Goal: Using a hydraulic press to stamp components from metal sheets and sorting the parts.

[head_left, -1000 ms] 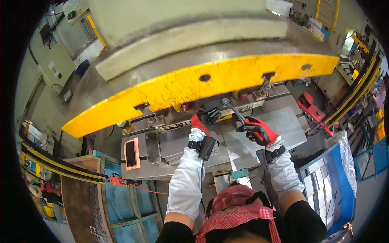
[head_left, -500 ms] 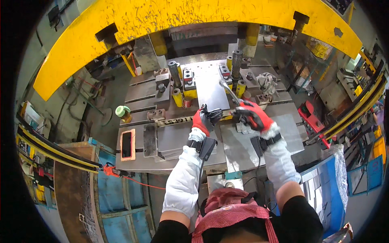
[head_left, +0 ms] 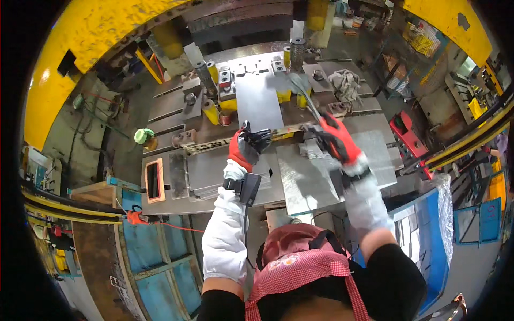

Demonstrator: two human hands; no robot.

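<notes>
My left hand (head_left: 249,145), in a red and black glove, hovers over the front edge of the press bed. Its thumb stands apart from the fingers, and I see nothing in it. Gloved alike, my right hand (head_left: 336,140) is closed round the handle of a long grey tool with a broad rounded end (head_left: 304,88). That end is beside the right edge of a bright metal sheet (head_left: 259,101), which lies between the posts of the die. Below my left hand lies a stack of grey sheets (head_left: 211,174). Under my right hand is another metal sheet (head_left: 305,184).
The yellow press frame (head_left: 69,69) arches over the far side. Dark guide posts (head_left: 297,53) and yellow cylinders (head_left: 210,111) flank the die. A grey rag (head_left: 345,84) lies at the right. A framed dark device (head_left: 154,181) and a green-lidded bottle (head_left: 144,138) are at the left.
My view has shifted, so the bench appears farther left and higher. The tool in my right hand has swung away from the bright sheet's surface to its right side. My left hand remains near the bench edge.
</notes>
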